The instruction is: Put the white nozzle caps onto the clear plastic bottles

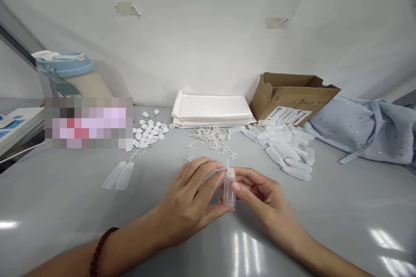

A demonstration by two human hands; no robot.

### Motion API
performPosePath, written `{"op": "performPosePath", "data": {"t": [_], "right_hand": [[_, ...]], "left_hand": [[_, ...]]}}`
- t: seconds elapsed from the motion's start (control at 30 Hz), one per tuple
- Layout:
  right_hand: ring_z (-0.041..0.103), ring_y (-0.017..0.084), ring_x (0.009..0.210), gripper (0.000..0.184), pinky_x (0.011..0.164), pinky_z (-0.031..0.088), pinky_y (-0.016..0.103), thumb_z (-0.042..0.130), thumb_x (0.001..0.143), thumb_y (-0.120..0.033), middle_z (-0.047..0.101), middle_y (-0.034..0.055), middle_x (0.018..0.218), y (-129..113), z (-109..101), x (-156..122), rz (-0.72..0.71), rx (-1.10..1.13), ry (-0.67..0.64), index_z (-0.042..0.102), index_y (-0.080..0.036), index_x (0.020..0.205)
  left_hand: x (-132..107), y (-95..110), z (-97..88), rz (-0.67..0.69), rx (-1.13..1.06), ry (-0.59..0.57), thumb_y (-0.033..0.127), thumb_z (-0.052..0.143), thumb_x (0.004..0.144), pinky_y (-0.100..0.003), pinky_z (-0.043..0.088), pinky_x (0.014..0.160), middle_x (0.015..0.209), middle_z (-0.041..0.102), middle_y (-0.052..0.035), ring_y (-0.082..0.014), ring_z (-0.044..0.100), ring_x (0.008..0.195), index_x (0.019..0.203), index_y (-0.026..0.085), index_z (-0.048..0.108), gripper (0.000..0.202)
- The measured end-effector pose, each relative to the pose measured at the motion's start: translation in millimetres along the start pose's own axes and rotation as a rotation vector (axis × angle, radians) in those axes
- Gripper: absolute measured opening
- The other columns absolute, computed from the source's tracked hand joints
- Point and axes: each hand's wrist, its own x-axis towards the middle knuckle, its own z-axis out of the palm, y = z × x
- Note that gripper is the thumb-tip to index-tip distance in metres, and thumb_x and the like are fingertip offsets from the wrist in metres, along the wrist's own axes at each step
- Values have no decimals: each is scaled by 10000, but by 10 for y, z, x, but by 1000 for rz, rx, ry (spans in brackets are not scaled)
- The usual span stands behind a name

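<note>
A small translucent squeeze bottle (229,194) stands upright between my hands, with a thin white looped strap (228,162) rising from its neck. My right hand (260,192) grips it, thumb in front and fingers behind. From the other side, my left hand (191,194) spans the bottle, its thumb at the base and its index fingertip by the neck; the other fingers are stretched out. Beyond my hands lies a tangle of white looped straps (212,138). Two bottles with straps (125,176) lie to the left, near a heap of white pointed caps (149,132).
Several loose bottles (286,147) are piled at the right, before an open cardboard box (292,95). A stack of white sheets or envelopes (212,108) sits by the wall. Blue cloth (364,125) lies far right; a blue-lidded tumbler (69,67) and power strip (19,123) are left.
</note>
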Motion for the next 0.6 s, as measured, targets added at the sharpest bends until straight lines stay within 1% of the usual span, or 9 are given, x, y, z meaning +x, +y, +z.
{"op": "performPosePath", "data": {"t": [0.1, 0.17, 0.23, 0.33, 0.4, 0.6], "right_hand": [[663, 157, 736, 208, 691, 550, 273, 658, 815, -354, 712, 39, 840, 33, 10, 4, -28, -73, 80, 660, -200, 956], [653, 154, 737, 187, 667, 548, 256, 662, 811, -345, 696, 35, 823, 57, 14, -2, -55, -138, 119, 652, -197, 924], [651, 160, 755, 179, 645, 548, 251, 651, 818, -339, 684, 37, 818, 78, 18, -10, -80, -179, 129, 646, -196, 926], [655, 172, 780, 185, 627, 551, 254, 635, 830, -331, 681, 41, 818, 102, 23, -16, -106, -207, 124, 642, -196, 956], [656, 174, 770, 189, 612, 551, 256, 630, 832, -328, 681, 41, 806, 116, 23, -15, -118, -224, 124, 640, -195, 965], [649, 166, 695, 183, 559, 537, 262, 629, 824, -354, 667, 35, 763, 140, 18, -15, -150, -252, 129, 622, -189, 904]], "left_hand": [[1, 9, -16, 10, 42, -14, 325, 698, 804, -474, 526, 895, 1091, 623, -210, -312, 547, 1091, 1184, 14, 497, 530], [6, 22, -20, 32, 26, -48, 305, 695, 809, -478, 514, 928, 1125, 605, -233, -323, 526, 1133, 1197, -19, 480, 550], [16, 37, -16, 74, 16, -65, 259, 687, 817, -471, 522, 923, 1126, 609, -232, -324, 529, 1133, 1166, -18, 504, 482], [39, 55, -2, 116, 34, -46, 209, 671, 827, -447, 555, 879, 1068, 644, -208, -304, 574, 1072, 1129, -7, 531, 397], [54, 58, 2, 136, 54, -25, 193, 658, 835, -434, 573, 848, 1026, 664, -194, -288, 602, 1032, 1128, -1, 529, 374], [60, 35, -8, 188, 81, -32, 192, 648, 835, -435, 592, 786, 988, 678, -179, -278, 631, 987, 1113, 42, 541, 333]]}}
